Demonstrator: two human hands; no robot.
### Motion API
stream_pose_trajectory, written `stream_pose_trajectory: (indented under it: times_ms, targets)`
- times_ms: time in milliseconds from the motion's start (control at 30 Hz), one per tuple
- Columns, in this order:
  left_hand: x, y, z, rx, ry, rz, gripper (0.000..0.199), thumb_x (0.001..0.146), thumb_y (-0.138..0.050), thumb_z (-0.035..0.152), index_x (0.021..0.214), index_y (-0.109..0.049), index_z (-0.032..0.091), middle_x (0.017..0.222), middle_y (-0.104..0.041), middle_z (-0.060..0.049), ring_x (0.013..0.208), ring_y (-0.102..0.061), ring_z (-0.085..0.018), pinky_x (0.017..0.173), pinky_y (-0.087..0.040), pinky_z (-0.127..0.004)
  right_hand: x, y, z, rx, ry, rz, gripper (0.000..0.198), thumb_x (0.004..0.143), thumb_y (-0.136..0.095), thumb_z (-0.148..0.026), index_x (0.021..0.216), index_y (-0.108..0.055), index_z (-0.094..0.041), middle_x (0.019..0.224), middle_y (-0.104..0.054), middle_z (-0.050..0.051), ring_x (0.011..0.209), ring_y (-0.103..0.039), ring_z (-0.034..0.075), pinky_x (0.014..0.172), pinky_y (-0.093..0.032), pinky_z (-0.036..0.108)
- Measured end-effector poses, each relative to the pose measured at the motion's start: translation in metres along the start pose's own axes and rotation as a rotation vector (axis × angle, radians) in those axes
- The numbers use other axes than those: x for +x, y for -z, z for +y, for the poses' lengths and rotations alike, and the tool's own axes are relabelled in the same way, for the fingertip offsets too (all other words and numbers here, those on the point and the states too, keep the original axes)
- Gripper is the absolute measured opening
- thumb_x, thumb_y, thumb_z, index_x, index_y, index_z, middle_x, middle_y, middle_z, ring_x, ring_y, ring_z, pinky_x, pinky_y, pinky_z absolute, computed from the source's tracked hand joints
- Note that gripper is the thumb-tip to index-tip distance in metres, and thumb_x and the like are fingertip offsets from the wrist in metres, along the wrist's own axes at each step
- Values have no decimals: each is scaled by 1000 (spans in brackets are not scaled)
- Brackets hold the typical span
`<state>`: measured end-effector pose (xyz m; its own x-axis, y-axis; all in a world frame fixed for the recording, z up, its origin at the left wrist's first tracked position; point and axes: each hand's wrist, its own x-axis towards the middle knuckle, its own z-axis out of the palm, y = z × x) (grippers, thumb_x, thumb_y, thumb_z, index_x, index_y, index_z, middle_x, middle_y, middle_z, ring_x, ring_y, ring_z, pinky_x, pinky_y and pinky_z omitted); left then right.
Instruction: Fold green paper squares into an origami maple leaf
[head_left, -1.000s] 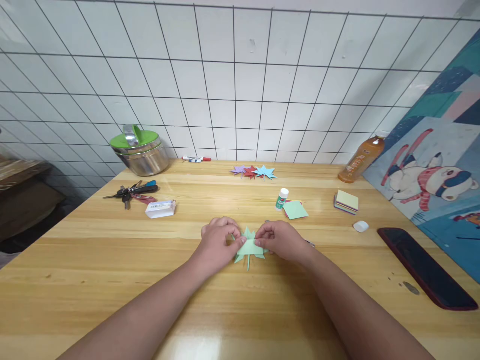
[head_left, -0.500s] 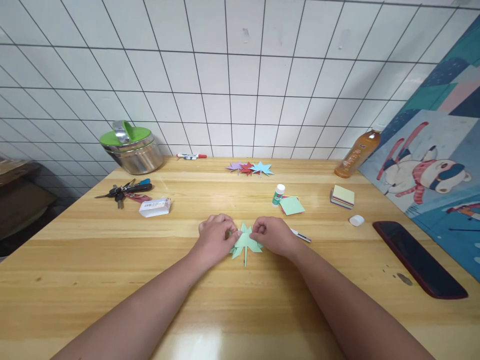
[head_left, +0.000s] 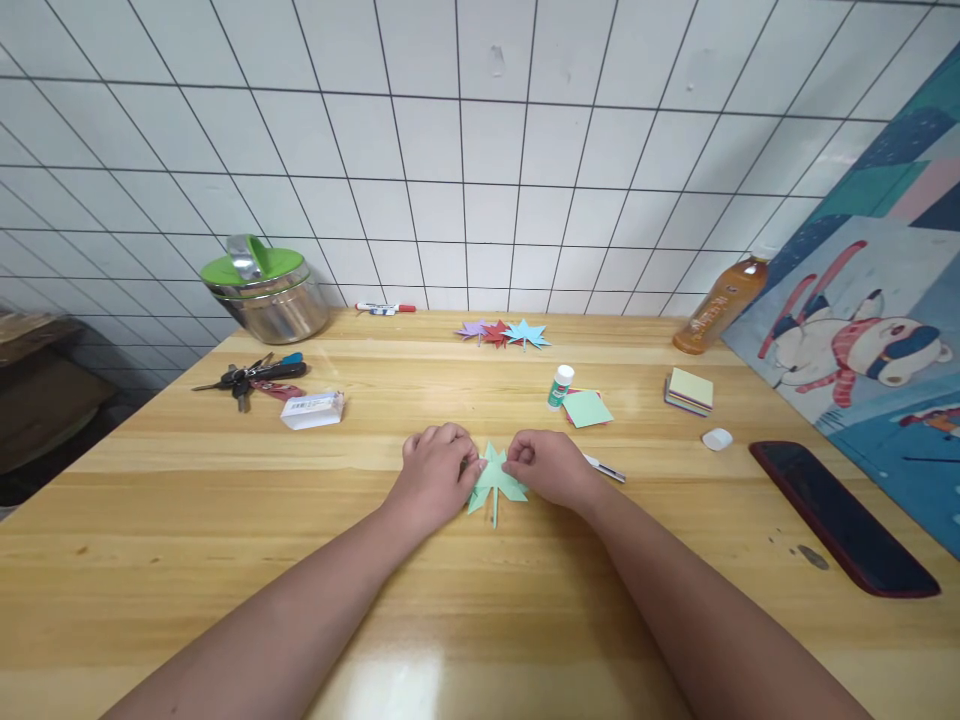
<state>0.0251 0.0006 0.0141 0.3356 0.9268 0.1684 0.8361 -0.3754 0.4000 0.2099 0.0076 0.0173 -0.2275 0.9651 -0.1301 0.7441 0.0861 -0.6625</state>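
Observation:
A light green paper maple leaf (head_left: 496,485) lies on the wooden table with its thin stem pointing toward me. My left hand (head_left: 439,465) is closed on the leaf's left side, thumb on top and fingers curled. From the other side, my right hand (head_left: 547,465) pinches the leaf's right upper part between thumb and forefinger. Some of the leaf's side points are hidden by my fingers. Just beyond my right hand lies a pen (head_left: 606,469), partly covered by it.
Behind are a glue stick (head_left: 559,388), green paper squares (head_left: 588,408) and folded paper leaves (head_left: 526,333). To the right: a paper stack (head_left: 689,390), white cap (head_left: 717,439), phone (head_left: 844,520) and bottle (head_left: 720,305). To the left: keys (head_left: 244,380), a small box (head_left: 313,410) and a steel pot (head_left: 281,305).
The camera view has shifted slightly. Both hands stay on the green paper leaf, and my left fingers now cover more of its left side.

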Motion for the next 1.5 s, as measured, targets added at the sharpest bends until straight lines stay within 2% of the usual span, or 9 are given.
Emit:
stream_pose_trajectory:
  times_ms: [233,367,467,733,933,1133,1200,1367,1500]
  targets:
    - [-1,4,1,-66,-89,34,12,82,-51,29,88,-61,26,94,-60,-2,94,-50,-22,83,-32,-38,0,-2,1,-47,34,23,7,70,-59,-29,69,-59,-21,62,-61,-4,55,-51,9,49,-33,20]
    - [-2,8,-2,-147,-218,-50,15,78,-57,37,86,-66,28,91,-61,-1,91,-52,-20,83,-33,-35,-1,-1,0,-64,40,30,7,70,-59,-29,69,-59,-22,63,-62,-4,55,-51,9,49,-32,20]
    - [-2,9,-8,-137,-216,-100,14,70,-65,38,81,-67,29,89,-63,0,91,-53,-21,85,-31,-37,-1,0,-1,-71,28,26,7,69,-60,-29,69,-59,-21,62,-62,-4,55,-51,9,49,-32,20]
    - [0,9,-15,-100,-223,-155,14,72,-64,35,83,-66,28,94,-64,0,93,-54,-21,87,-27,-40,-2,0,-3,-56,18,24,7,69,-60,-28,69,-59,-21,64,-63,-5,57,-52,9,50,-32,20]
    - [-4,19,-5,21,-331,-152,9,77,-59,29,82,-66,27,90,-66,1,90,-53,-19,83,-28,-38,-3,0,-4,-77,42,33,6,69,-60,-27,68,-58,-21,64,-63,-5,58,-53,9,52,-32,20]
    - [-8,22,9,201,-485,-142,24,86,-45,23,78,-67,22,77,-64,-3,84,-53,-19,82,-32,-36,-3,1,-5,-125,67,33,4,69,-58,-24,68,-57,-21,67,-63,-3,60,-51,10,53,-29,20]
    - [-10,20,11,235,-493,-140,22,87,-45,27,85,-66,22,76,-62,-4,82,-53,-19,85,-33,-37,-3,0,-4,-136,77,37,5,69,-58,-24,71,-55,-21,66,-61,-4,59,-50,10,52,-28,20]
    - [-14,18,11,262,-500,-160,24,85,-48,29,104,-62,25,82,-59,-3,87,-53,-20,95,-30,-42,-4,-2,-1,-156,61,93,29,68,-62,-25,92,-47,-23,62,-54,-6,55,-46,10,49,-23,20]
    - [-15,17,10,203,-507,-171,24,86,-47,25,105,-61,24,105,-60,-5,107,-48,-23,101,-28,-44,-6,3,1,-166,169,120,27,70,-61,-19,93,-48,-23,66,-55,-6,60,-47,10,51,-25,20]
